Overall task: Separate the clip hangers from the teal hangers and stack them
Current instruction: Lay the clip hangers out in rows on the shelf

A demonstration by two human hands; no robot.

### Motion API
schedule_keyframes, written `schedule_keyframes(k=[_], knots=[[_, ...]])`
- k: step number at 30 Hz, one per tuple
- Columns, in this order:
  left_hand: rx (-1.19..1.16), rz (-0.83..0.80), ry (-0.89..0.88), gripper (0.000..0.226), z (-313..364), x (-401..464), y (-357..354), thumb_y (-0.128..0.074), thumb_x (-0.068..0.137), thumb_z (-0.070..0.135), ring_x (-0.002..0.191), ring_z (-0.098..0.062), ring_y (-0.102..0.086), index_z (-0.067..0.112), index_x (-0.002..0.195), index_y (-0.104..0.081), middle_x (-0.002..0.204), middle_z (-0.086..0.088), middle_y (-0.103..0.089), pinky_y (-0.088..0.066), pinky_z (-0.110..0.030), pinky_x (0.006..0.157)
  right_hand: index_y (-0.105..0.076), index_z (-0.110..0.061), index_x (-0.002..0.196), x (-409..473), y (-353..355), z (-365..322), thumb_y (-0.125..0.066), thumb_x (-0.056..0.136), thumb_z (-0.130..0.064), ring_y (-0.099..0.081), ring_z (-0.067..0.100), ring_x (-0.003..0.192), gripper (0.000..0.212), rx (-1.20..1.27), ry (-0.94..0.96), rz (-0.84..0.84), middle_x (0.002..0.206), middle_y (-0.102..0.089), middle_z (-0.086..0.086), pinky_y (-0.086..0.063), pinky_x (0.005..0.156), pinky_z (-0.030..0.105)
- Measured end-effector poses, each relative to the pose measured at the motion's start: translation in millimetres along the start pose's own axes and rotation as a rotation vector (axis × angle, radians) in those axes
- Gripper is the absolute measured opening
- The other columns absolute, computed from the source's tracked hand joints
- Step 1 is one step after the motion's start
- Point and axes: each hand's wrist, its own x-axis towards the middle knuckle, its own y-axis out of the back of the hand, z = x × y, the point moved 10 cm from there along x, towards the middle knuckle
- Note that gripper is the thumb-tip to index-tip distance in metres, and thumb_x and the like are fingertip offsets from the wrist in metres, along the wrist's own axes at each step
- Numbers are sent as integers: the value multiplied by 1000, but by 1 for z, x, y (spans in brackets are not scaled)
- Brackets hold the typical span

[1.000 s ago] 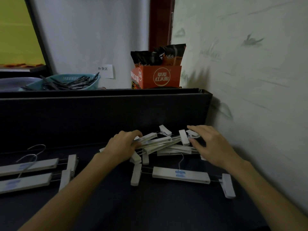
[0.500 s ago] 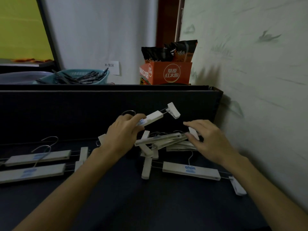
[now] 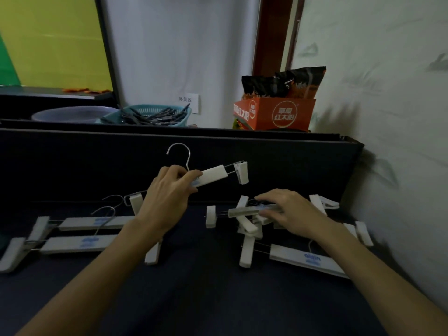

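Your left hand (image 3: 167, 202) is clenched around the white bar of a clip hanger (image 3: 213, 174), holding it tilted in the air above the dark tabletop (image 3: 194, 299), while your right hand (image 3: 291, 212) lies fingers-down on the tangled pile of clip hangers (image 3: 249, 221) by the wall; whether it grips one I cannot tell. Two sorted hangers (image 3: 80, 243) lie side by side at the left. These look light, rigid and smooth, so take each by the middle of its bar, since the wire hooks and sliding end clips likely snag on neighbours.
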Motion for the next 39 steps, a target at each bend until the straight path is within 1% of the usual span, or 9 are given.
schedule_keyframes(k=[5, 10, 17, 20, 24, 29, 33, 36, 39], knots=[[7, 1, 27, 40, -17, -7, 8, -71, 79, 9, 87, -34, -53, 11, 118, -61, 101, -17, -58, -48, -39, 62, -53, -41, 124, 14, -16, 10, -56, 91, -40, -59, 6, 99, 34, 145, -79, -127, 110, -63, -10, -50, 89, 36], [-5, 10, 48, 38, -25, -9, 14, -71, 80, 9, 88, -33, -53, 10, 117, -61, 101, -16, -58, -49, -40, 62, -57, -38, 122, 18, -14, 5, -60, 90, -30, -60, 4, 93, 33, 146, -73, -129, 102, -65, -10, -51, 87, 36], [-30, 37, 41, 38, -19, -6, 22, -70, 81, 9, 91, -36, -52, 10, 118, -61, 102, -17, -58, -50, -43, 63, -59, -32, 122, 1, 6, -5, -57, 91, -25, -54, 11, 102, 32, 58, -16, -4, 110, -56, -8, -46, 88, 32], [-26, 52, 33, 40, -14, -6, 26, -70, 80, 8, 92, -37, -52, 9, 119, -60, 104, -18, -57, -50, -43, 64, -63, -25, 120, -10, 26, -9, -61, 89, -22, -55, 14, 98, 31, 32, 20, 113, 109, -57, -4, -48, 85, 36], [3, 70, 40, 43, -8, -14, 30, -69, 82, 8, 92, -37, -51, 6, 124, -58, 105, -19, -56, -50, -46, 67, -64, -19, 117, -33, 47, -27, -66, 84, -18, -57, 20, 89, 33, -97, 142, 286, 101, -59, 3, -49, 77, 42], [53, 63, 81, 42, -12, -32, 41, -67, 83, 7, 93, -37, -51, 4, 124, -59, 105, -20, -55, -50, -47, 71, -64, -16, 117, -58, 58, -60, -62, 87, -18, -55, 15, 86, 31, -82, 246, 488, 99, -59, 2, -44, 77, 32], [88, 24, 132, 44, -29, -63, 52, -67, 83, 8, 94, -35, -51, 6, 125, -57, 107, -19, -55, -50, -45, 72, -65, -13, 117, -67, 39, -89, -70, 80, -11, -57, 16, 89, 37, -25, 297, 477, 101, -60, 3, -46, 80, 32], [89, -11, 143, 47, -44, -85, 61, -68, 82, 8, 91, -32, -51, 6, 127, -56, 106, -17, -56, -48, -41, 71, -65, -15, 117, -71, 30, -107, -71, 79, -11, -56, 15, 92, 39, -32, 316, 457, 102, -59, 2, -44, 83, 31], [81, -51, 140, 49, -60, -104, 70, -69, 82, 8, 91, -31, -52, 7, 128, -55, 107, -15, -56, -49, -40, 71, -65, -15, 116, -71, 35, -125, -68, 83, -13, -57, 17, 90, 34, -24, 317, 496, 101, -59, 2, -46, 81, 34]])
